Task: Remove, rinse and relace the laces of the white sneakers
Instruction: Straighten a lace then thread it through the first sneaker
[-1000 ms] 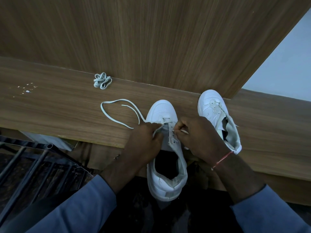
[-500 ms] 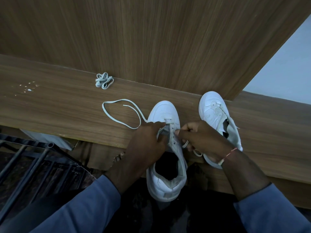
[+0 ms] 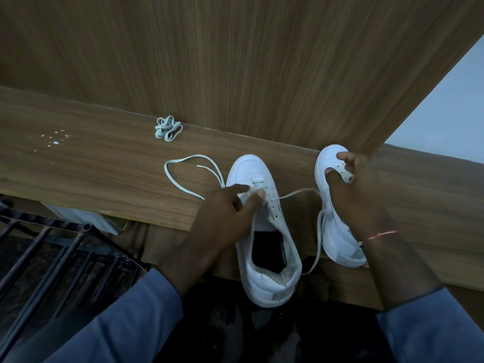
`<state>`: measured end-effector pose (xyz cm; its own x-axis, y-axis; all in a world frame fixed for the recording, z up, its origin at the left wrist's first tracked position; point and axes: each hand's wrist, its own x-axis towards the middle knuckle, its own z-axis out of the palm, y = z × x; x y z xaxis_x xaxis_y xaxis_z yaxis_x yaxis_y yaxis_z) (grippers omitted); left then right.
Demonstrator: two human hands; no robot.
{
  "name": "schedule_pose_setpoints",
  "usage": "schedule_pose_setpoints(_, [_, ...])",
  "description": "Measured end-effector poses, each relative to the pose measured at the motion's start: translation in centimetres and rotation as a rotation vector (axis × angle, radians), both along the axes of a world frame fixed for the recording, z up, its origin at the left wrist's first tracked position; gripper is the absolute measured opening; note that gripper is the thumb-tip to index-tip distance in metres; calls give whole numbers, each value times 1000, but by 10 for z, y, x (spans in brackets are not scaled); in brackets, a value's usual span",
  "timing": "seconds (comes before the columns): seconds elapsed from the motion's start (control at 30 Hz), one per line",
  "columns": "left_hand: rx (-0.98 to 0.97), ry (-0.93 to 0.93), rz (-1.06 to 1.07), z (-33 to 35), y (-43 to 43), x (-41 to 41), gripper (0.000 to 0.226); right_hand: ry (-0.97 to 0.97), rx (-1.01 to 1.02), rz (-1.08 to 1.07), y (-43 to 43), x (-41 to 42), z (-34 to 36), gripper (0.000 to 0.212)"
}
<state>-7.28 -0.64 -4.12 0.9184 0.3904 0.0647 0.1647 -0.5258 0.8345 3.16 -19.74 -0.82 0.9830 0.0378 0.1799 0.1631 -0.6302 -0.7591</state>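
Observation:
One white sneaker (image 3: pixel 272 284) lies toe-away on the wooden ledge (image 3: pixel 91 166), its heel hanging over the front edge. My left hand (image 3: pixel 227 213) pinches its eyelet flap near the toe. A white lace (image 3: pixel 296 193) runs taut from a lower eyelet to my right hand (image 3: pixel 356 195), which grips it with curled fingers in front of the second white sneaker (image 3: pixel 337 244). Slack from that lace loops down between the shoes. The lace's other half (image 3: pixel 170 176) curls loose on the ledge to the left. A second lace, bundled (image 3: pixel 169 128), lies by the back panel.
An upright wood panel (image 3: pixel 235 61) closes off the back of the ledge. White specks (image 3: pixel 55 140) dot the ledge at the far left. A black metal rack (image 3: pixel 52 247) stands below the ledge on the left. Pale wall shows at the upper right.
My right hand has swung from the near sneaker's eyelets out to the right, drawing the lace through until it is taut. My left hand stays on the sneaker.

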Motion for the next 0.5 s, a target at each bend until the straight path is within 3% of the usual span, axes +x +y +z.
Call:
schedule_pose_setpoints(0.1, [100, 83, 96, -11, 36, 7, 30, -126, -12, 28, 11, -14, 1, 25])
schedule_pose_setpoints(0.17, [214, 176, 77, -18, 55, 8, 29, -43, 11, 123, 24, -23, -2, 25])
schedule_pose_setpoints(0.27, [343, 350, -14, -33, 61, 7, 37, 98, -108, 372, 39, -35, -15, 19])
schedule_pose_setpoints(0.4, [367, 286, 21, -41, 58, 9, 7, 110, -226, 478, 43, -37, -20, 10])
schedule_pose_setpoints(0.5, [428, 262, 26, -38, 57, 11, 8, 84, -186, 448, 44, -37, -21, 12])
